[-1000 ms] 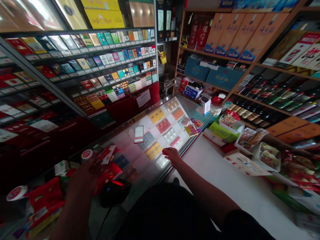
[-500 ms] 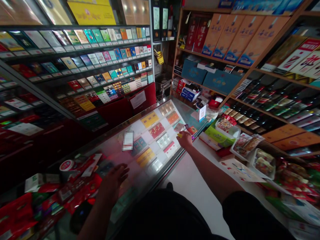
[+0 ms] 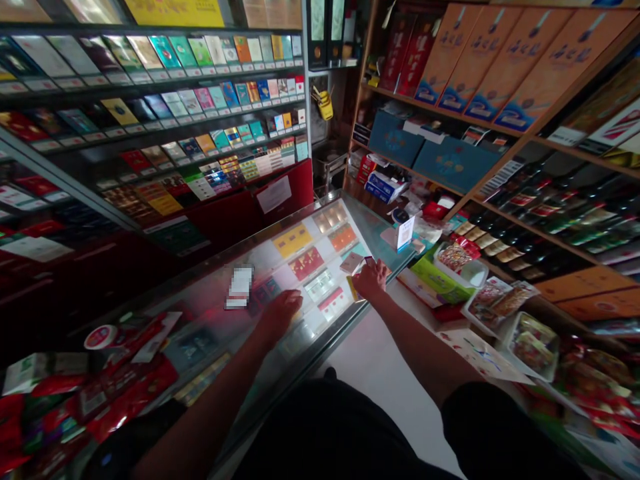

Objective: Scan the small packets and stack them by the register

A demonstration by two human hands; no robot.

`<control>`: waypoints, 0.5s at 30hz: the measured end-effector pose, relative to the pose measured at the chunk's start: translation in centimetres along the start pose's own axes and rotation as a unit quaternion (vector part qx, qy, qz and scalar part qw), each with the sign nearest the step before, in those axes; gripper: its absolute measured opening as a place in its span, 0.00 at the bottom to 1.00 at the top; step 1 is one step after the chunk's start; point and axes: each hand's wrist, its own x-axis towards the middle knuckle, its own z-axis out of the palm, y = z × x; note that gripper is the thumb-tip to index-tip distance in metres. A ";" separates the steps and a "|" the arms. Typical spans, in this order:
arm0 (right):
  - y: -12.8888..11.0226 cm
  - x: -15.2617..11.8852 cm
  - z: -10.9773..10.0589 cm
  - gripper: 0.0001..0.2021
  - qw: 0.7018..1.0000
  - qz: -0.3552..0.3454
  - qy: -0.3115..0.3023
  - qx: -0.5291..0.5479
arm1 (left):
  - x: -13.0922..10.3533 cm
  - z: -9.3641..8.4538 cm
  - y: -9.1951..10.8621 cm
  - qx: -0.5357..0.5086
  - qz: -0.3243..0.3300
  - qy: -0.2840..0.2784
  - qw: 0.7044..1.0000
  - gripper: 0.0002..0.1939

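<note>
My right hand [image 3: 371,279] is closed around small boxes near the far right edge of the glass counter [image 3: 204,299]. A pale small box [image 3: 352,263] shows at its fingertips, and a yellow edge peeks out below the fingers. Exact contact with each is partly hidden. My left hand [image 3: 284,312] hovers over the counter's middle, fingers loosely bent, with nothing visible in it. Under the glass lie rows of flat packs, such as a red one [image 3: 306,263] and a yellow one [image 3: 291,239]. A blurred-out phone-like thing [image 3: 239,287] rests left of my left hand.
Red snack packets [image 3: 135,393] and a round tub [image 3: 101,337] crowd the counter's left end. A white code stand [image 3: 405,233] is at the far right corner. Trays of packaged food [image 3: 533,340] stand right; shelves of cigarette packs [image 3: 195,103] rise behind.
My left hand has moved right and forward, away from the red packets towards my right hand. The right hand has turned over the small boxes. The view has shifted slightly.
</note>
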 end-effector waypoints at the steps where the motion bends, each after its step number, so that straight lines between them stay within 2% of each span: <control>1: 0.1 0.0 0.1 0.25 1.000 -0.004 -0.004 0.006 | 1.8 1.2 0.4 0.022 0.018 -0.024 0.999 0.05; 5: 0.2 0.3 0.5 0.25 1.000 -0.018 -0.016 0.019 | 8.6 6.3 1.3 0.068 0.034 -0.091 0.993 0.11; 8: 0.2 0.7 1.0 0.24 0.999 -0.027 -0.014 0.023 | 12.5 9.8 1.3 0.151 0.018 -0.100 0.983 0.13; 11: 0.2 0.9 1.5 0.23 0.999 -0.027 -0.017 0.037 | 15.4 12.2 1.1 0.196 -0.001 -0.091 0.976 0.14; 15: 0.5 1.1 1.9 0.24 0.998 -0.023 -0.021 0.052 | 17.8 14.2 1.0 0.209 -0.017 -0.107 0.972 0.09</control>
